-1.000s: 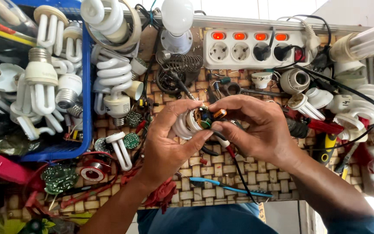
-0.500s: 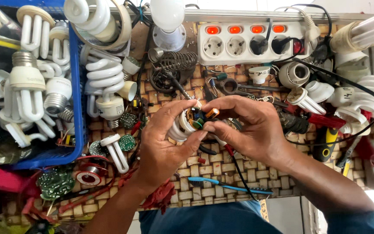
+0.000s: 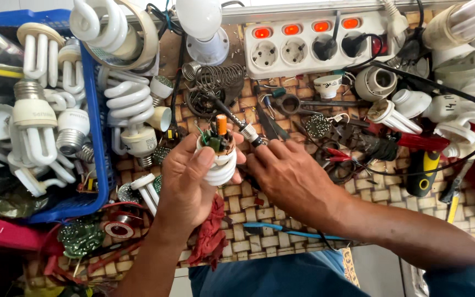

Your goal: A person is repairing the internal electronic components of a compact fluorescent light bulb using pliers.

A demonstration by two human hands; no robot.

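Note:
My left hand (image 3: 185, 184) grips a white spiral lamp (image 3: 219, 165) with its base opened. The lamp's small circuit board faces up, with an orange capacitor (image 3: 221, 125) standing out of it. My right hand (image 3: 292, 176) lies just right of the lamp, fingers curled over the handle of a soldering iron (image 3: 237, 122). The iron's metal shaft slants up-left past the lamp toward a coiled wire stand (image 3: 215, 77). The handle itself is hidden under my fingers.
A blue basket (image 3: 92, 137) full of white lamps fills the left. A white power strip (image 3: 303, 49) with lit red switches sits at the top. Scissors (image 3: 292, 103), a yellow-black screwdriver (image 3: 421, 170), loose lamps and cables crowd the right. A red rag (image 3: 210, 236) lies below my left hand.
My right hand has left the lamp's open base and moved right onto the soldering iron. My left hand has turned the lamp more upright, showing the board.

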